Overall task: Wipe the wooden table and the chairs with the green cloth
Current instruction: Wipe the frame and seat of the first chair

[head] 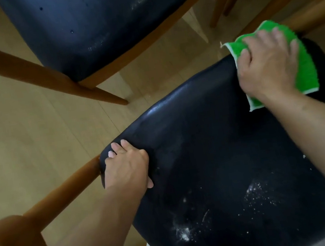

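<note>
The head camera looks steeply down on two chairs with dark, glossy, leather-like seat pads set in warm brown wooden frames. The near chair (pixel 216 157) fills the lower right; its pad is smooth and rounded at the corners, and it carries two patches of white powdery specks toward five and six o'clock, plus a few stray crumbs near its right edge. The far chair (pixel 98 22) sits at twelve o'clock, its pad showing faint pale streaks and a few small dots, with slender tapered wooden legs slanting away from it.

One green cloth (pixel 297 63), nubby in texture with a pale stitched border, lies at two o'clock on the far right corner of the near chair's seat, its upper edge lapping over a rounded wooden rail. The right hand (pixel 269 61) lies on top of it, fingers curled over the fabric and pressing it down, so this grip holds the cloth. The left hand (pixel 127 166) is at eight o'clock on the seat's left corner, fingers bent over the pad's edge, a narrow grip on the chair itself, just beside a wooden rail.

Beneath both chairs runs a pale wood-grain plank floor (pixel 20 134).
</note>
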Demonstrator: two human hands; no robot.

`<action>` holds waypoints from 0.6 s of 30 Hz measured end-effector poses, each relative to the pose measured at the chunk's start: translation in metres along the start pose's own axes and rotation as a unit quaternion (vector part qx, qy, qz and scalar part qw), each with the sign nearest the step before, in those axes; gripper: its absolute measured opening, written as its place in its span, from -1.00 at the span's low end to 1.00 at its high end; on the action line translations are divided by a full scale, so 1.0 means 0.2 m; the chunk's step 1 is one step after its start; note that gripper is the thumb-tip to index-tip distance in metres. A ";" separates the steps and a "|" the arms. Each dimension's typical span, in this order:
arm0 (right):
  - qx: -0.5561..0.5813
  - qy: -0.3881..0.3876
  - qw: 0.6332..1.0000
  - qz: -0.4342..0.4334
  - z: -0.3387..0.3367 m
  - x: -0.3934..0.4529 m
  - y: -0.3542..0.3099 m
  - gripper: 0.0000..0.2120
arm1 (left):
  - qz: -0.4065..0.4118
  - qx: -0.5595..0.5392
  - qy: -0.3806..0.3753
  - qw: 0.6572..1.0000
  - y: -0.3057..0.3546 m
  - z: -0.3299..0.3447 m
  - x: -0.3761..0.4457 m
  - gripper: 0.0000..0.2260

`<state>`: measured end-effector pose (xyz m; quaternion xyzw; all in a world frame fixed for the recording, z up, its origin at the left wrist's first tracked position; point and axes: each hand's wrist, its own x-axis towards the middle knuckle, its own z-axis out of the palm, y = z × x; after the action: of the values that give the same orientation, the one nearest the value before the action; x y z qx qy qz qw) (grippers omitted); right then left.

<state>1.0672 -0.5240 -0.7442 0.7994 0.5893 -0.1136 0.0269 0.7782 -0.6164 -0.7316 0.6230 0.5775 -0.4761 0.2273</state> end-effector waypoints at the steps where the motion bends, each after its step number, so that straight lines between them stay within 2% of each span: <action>1: 0.007 0.005 1.000 0.022 0.00 -0.01 -0.05 -0.54 | 0.000 0.000 -0.002 1.000 0.00 0.00 0.00 0.05; 3: 0.009 -0.003 1.000 0.026 0.00 -0.08 -0.20 -0.54 | -0.002 -0.002 -0.014 1.000 0.01 0.00 0.00 0.05; 4: 0.001 -0.018 1.000 0.001 0.02 -0.14 -0.28 -0.53 | -0.004 -0.004 -0.019 1.000 0.01 -0.01 0.00 0.07; 7: -0.007 -0.077 0.988 -0.134 0.09 -0.40 -0.59 -0.42 | -0.006 -0.018 -0.018 1.000 0.01 -0.01 0.00 0.10; 10: 0.075 -0.158 0.956 -0.237 0.11 -0.62 -0.79 -0.28 | -0.017 -0.032 -0.005 0.999 -0.01 0.02 -0.03 0.12; 12: 0.076 -0.162 0.938 -0.298 0.10 -0.61 -0.75 -0.42 | -0.011 -0.011 0.014 1.000 -0.02 0.02 -0.04 0.11; 14: 0.025 -0.139 0.926 -0.350 0.12 -0.53 -0.61 -0.52 | -0.015 -0.008 -0.004 1.000 -0.01 0.00 -0.03 0.13; 16: 0.004 -0.115 0.948 -0.298 0.10 -0.38 -0.45 -0.51 | -0.031 -0.019 -0.037 0.999 0.01 -0.03 -0.02 0.15; 18: -0.006 -0.082 0.978 -0.189 0.05 -0.21 -0.24 -0.49 | -0.034 -0.021 -0.049 0.998 0.01 -0.04 -0.01 0.16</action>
<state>1.0080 -0.5503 -0.7409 0.6612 0.7264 -0.1784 0.0574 0.7828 -0.6112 -0.7278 0.5738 0.5963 -0.5017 0.2519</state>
